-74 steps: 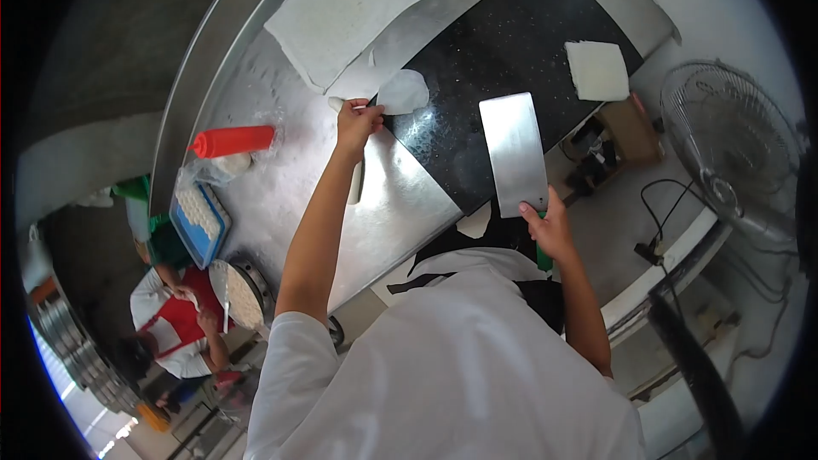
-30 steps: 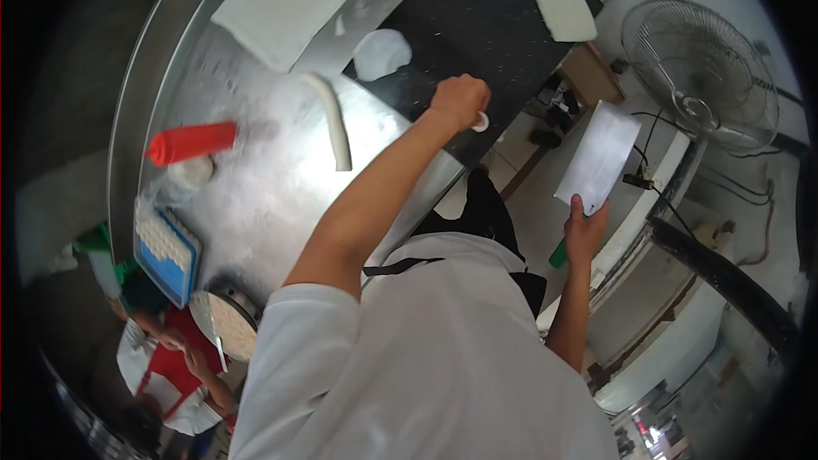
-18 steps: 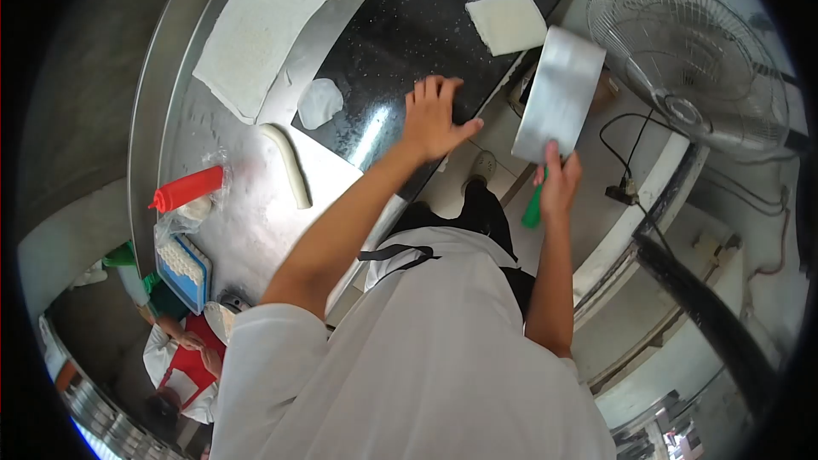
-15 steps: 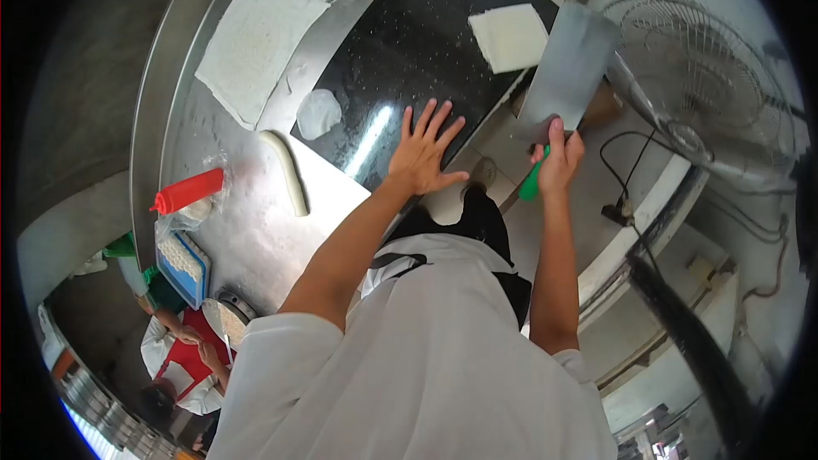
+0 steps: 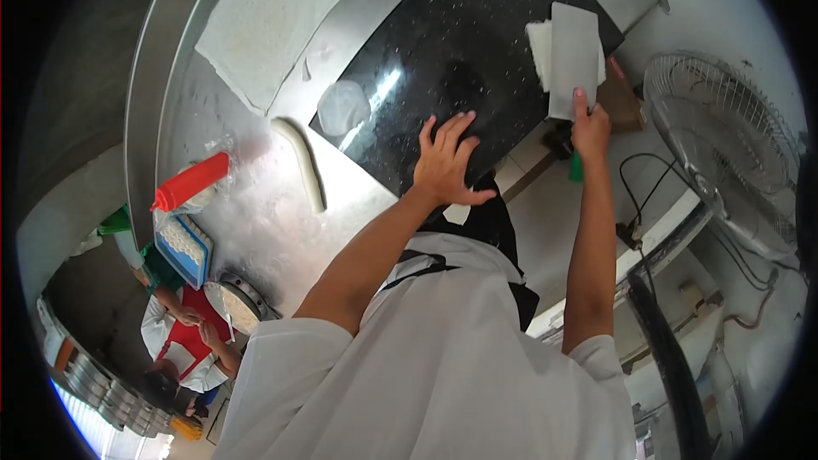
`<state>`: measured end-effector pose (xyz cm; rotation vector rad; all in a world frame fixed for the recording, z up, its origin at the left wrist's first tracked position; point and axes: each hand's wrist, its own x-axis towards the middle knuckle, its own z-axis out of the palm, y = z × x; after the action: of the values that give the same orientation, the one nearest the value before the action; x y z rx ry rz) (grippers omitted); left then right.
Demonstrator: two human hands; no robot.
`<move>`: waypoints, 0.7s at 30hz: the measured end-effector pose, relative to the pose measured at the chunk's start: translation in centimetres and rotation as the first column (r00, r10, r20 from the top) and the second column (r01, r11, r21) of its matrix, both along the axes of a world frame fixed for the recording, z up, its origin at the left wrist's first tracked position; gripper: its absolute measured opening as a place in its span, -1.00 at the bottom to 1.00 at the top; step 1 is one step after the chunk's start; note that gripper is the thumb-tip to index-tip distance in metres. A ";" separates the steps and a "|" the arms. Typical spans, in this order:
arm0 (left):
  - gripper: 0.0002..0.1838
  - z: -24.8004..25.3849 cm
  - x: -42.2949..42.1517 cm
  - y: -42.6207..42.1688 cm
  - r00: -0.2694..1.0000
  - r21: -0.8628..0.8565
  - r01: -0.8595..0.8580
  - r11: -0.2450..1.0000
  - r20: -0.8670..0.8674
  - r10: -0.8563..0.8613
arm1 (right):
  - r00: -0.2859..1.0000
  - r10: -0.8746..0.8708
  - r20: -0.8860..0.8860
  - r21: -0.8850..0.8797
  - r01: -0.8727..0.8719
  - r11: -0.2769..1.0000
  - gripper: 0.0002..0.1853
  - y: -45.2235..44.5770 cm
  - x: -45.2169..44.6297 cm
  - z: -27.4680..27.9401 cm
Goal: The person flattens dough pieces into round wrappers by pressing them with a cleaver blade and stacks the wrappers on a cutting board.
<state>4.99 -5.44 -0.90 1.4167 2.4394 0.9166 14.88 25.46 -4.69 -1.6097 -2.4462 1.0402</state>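
My left hand is spread, fingers apart, over the near edge of the black board, with nothing in it. My right hand grips the green handle of a cleaver. Its wide blade lies over the folded white cloth at the board's right end, hiding the cloth's middle. A thin round white wrapper rests at the board's left corner. Left of the board, a long dough roll lies on the metal table.
A large white cloth covers the table's far left. Nearby are a red bottle, a blue tray of small white pieces and a round pan. A co-worker in a red apron is lower left. A fan stands right.
My left hand let go of a small white piece and opened over the board. My right hand has carried the cleaver up and over the folded cloth.
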 end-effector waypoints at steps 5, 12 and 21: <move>-0.21 0.8 -0.6 0.2 0.999 0.075 0.017 0.997 0.040 -0.020 | 0.942 -0.227 -0.249 -0.138 0.197 0.971 -0.46 -8.7 3.0 6.7; -0.41 1.6 -2.6 1.7 0.974 0.175 -0.194 0.965 0.156 0.167 | 0.940 -0.263 -0.218 -0.059 0.256 0.965 -0.45 -22.6 15.9 7.2; -0.19 1.4 -3.3 -0.6 0.970 0.236 -0.114 0.965 0.238 0.056 | 0.933 0.181 -0.311 -0.317 -0.281 0.906 -0.30 -27.4 12.6 7.0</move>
<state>1.67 -6.02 0.50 1.2020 2.2909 1.3655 27.49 -1.91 2.34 -1.1465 -2.3982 1.7052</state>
